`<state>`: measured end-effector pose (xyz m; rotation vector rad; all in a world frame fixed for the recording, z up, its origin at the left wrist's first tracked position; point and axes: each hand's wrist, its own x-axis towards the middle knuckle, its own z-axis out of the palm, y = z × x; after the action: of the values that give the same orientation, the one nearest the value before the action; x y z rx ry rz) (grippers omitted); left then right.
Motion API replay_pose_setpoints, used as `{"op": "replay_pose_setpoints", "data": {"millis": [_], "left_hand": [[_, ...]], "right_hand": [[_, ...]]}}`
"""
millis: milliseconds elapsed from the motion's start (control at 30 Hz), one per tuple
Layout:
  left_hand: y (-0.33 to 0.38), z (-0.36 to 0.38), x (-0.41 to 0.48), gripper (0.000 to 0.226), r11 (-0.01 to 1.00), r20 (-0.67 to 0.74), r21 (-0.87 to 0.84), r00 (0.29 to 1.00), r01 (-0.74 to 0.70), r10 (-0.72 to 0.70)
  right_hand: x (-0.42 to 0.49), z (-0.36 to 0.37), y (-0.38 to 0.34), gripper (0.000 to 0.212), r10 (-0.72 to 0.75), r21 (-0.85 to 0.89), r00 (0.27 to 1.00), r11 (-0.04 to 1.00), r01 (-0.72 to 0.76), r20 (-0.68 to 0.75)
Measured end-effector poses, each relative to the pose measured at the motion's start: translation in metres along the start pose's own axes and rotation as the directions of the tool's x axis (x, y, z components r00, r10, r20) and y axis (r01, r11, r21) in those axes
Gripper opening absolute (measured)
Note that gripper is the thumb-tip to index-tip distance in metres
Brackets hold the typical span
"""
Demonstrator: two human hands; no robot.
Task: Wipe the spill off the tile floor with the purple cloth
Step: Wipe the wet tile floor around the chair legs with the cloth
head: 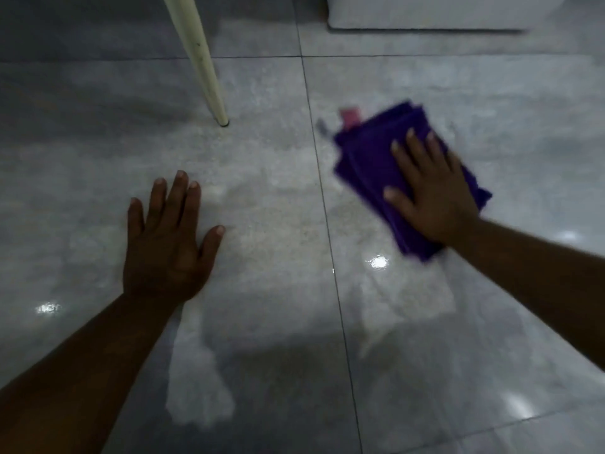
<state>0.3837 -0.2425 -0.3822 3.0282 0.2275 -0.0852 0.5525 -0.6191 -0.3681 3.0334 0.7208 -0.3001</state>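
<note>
A folded purple cloth (pixel 370 158) lies on the grey tile floor (pixel 268 198) right of centre, blurred by motion. My right hand (pixel 429 188) presses flat on top of it, fingers spread. A pink smear of spill (pixel 349 117) and a small dark streak (pixel 322 126) show at the cloth's far left edge. My left hand (pixel 167 240) rests palm down on the bare tile at the left, fingers apart, holding nothing.
A cream furniture leg (pixel 203 63) slants down to the floor behind my left hand. A white object (pixel 425 14) stands at the back right. Grout lines cross the glossy tiles, which carry light reflections.
</note>
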Motion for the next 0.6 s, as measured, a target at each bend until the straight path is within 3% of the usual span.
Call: {"op": "replay_pose_setpoints", "data": {"millis": [100, 200, 267, 400, 500, 600], "left_hand": [[0.001, -0.003, 0.001, 0.075, 1.0, 0.014, -0.003, 1.0, 0.013, -0.013], [0.002, -0.004, 0.0, 0.075, 1.0, 0.036, -0.004, 0.999, 0.018, -0.017], [-0.001, -0.005, 0.0, 0.075, 0.999, 0.047, 0.001, 0.998, 0.041, -0.041], [0.019, -0.019, 0.009, 0.073, 0.999, 0.011, 0.003, 0.999, 0.037, -0.037], [0.053, -0.018, 0.014, 0.07, 0.998, -0.012, -0.04, 0.999, -0.051, 0.051], [0.078, -0.007, 0.022, 0.075, 0.997, 0.052, -0.082, 0.998, -0.017, 0.021]], "right_hand": [[-0.122, 0.02, 0.01, 0.083, -0.334, -0.076, 0.938, 0.937, 0.341, 0.092], [-0.227, 0.032, 0.035, 0.084, -0.511, -0.081, 0.845, 0.846, 0.527, 0.157], [-0.26, 0.035, 0.055, 0.085, -0.526, -0.055, 0.829, 0.837, 0.544, 0.193], [-0.252, 0.032, 0.088, 0.087, -0.447, -0.039, 0.873, 0.886, 0.462, 0.194], [-0.186, 0.02, 0.097, 0.085, -0.349, -0.06, 0.927, 0.931, 0.359, 0.135], [-0.087, 0.004, 0.107, 0.084, -0.261, -0.115, 0.961, 0.956, 0.27, 0.089]]}}
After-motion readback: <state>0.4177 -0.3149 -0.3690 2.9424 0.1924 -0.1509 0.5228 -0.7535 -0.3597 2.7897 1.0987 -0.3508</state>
